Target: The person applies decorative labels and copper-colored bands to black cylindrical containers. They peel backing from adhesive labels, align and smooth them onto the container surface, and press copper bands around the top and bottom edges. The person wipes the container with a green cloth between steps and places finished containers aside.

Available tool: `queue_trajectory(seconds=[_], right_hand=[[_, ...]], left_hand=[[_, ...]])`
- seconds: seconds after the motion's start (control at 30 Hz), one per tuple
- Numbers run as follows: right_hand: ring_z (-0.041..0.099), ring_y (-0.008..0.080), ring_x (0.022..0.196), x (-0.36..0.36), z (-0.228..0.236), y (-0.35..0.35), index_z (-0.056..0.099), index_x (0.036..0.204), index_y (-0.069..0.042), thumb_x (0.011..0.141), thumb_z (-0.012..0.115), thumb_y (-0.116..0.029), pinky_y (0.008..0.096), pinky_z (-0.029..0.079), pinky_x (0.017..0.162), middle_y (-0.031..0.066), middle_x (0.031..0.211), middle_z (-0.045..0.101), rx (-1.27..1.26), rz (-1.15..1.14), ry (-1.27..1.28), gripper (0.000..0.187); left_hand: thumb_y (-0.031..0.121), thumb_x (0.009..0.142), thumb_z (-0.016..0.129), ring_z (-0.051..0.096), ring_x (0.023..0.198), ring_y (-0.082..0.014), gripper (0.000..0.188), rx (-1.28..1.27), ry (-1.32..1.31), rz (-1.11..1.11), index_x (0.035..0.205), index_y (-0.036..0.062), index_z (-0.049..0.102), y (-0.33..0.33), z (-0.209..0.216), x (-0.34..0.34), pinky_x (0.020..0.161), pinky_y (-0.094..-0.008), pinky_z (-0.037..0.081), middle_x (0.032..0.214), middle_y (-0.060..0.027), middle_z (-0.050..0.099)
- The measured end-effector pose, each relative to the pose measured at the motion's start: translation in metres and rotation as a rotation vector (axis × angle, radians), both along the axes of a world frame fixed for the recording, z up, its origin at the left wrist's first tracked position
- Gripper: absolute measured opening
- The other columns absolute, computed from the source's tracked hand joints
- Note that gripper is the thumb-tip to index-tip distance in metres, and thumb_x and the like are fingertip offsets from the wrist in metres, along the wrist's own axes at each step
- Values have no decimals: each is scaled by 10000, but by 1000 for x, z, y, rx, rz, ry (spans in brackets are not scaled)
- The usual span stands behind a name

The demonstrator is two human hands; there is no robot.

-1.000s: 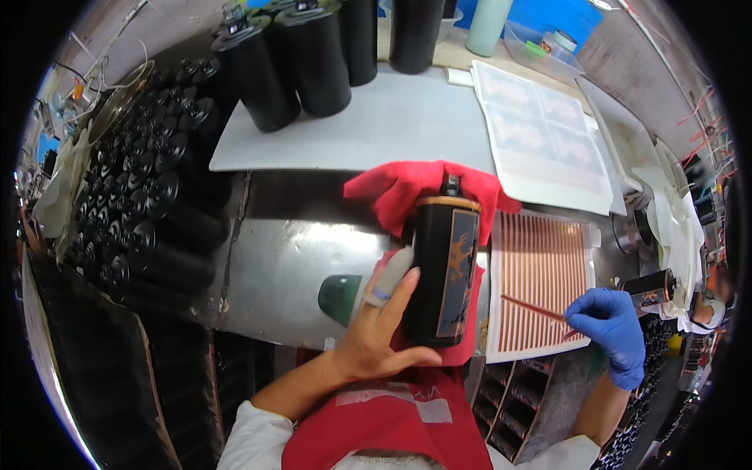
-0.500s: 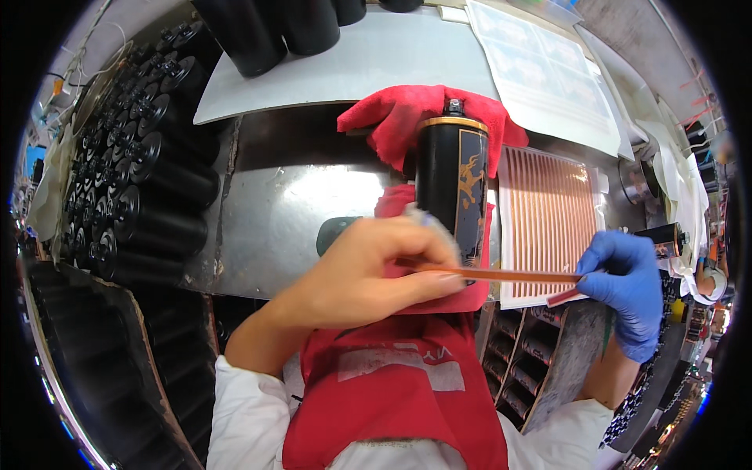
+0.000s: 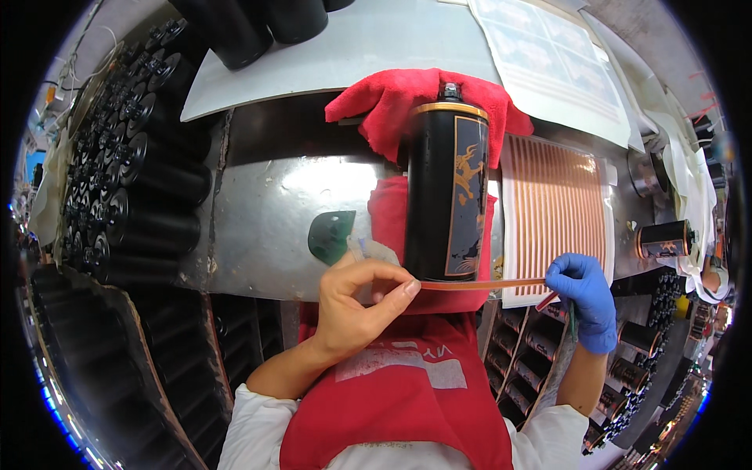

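Note:
A thin copper-coloured strip [image 3: 486, 284] is stretched level between my two hands. My bare left hand [image 3: 356, 301] pinches its left end between thumb and finger. My blue-gloved right hand [image 3: 583, 301] grips the other end; a small dark red piece [image 3: 547, 301] and something green also show by its fingers. Just beyond the strip, a black cylindrical bottle [image 3: 429, 196] lies on red cloth [image 3: 388, 207], its neck pointing away from me. It has a gold ring and a panel with a golden animal figure. Whether the strip touches the bottle's near end, I cannot tell.
A sheet of parallel copper strips [image 3: 540, 211] lies right of the bottle. A dark green flat piece [image 3: 332, 236] rests on the metal table [image 3: 266, 211] to the left. Many black bottles [image 3: 157, 176] are stacked at far left. A smaller decorated cylinder [image 3: 662, 239] lies at right.
Both hands have drawn nearer to me, and the left hand has moved off the bottle. The strip now runs level by the bottle's near end. The green piece is more exposed.

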State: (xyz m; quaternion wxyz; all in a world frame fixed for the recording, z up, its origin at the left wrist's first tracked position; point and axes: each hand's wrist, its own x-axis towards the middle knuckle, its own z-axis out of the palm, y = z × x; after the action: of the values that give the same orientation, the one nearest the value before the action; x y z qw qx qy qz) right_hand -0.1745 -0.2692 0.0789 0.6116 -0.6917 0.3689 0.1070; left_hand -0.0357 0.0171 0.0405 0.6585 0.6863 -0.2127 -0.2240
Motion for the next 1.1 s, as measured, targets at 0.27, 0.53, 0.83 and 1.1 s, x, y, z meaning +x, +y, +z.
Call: queue_trajectory(seconds=[0.27, 0.53, 0.83, 1.1], right_hand=[[575, 105, 636, 5, -5, -3, 633, 769, 21, 714, 685, -43, 244, 492, 568, 46, 711, 617, 17, 0, -18, 100], [593, 130, 649, 6, -8, -3, 627, 775, 33, 722, 685, -34, 263, 518, 581, 61, 730, 617, 65, 2, -17, 103], [603, 128, 628, 7, -14, -8, 625, 771, 26, 713, 693, -39, 248, 509, 582, 67, 723, 619, 80, 11, -28, 111], [592, 108, 623, 0, -12, -11, 629, 767, 16, 694, 711, -62, 227, 490, 583, 54, 693, 615, 88, 5, -61, 134]], left_hand=[[40, 737, 697, 423, 602, -53, 62, 17, -2, 69, 726, 42, 636, -7, -5, -2, 558, -196, 336, 664, 16, 556], [37, 726, 731, 479, 783, -97, 235, 39, -101, 7, 840, 23, 526, -5, -14, -2, 715, -222, 383, 875, -29, 500], [119, 732, 761, 450, 810, -102, 293, 111, -98, -22, 839, 40, 500, -6, -21, -3, 737, -217, 356, 874, -29, 481], [191, 682, 799, 427, 767, -165, 325, 92, -202, 101, 818, 62, 534, -20, -10, -5, 684, -263, 365, 778, -16, 498]])
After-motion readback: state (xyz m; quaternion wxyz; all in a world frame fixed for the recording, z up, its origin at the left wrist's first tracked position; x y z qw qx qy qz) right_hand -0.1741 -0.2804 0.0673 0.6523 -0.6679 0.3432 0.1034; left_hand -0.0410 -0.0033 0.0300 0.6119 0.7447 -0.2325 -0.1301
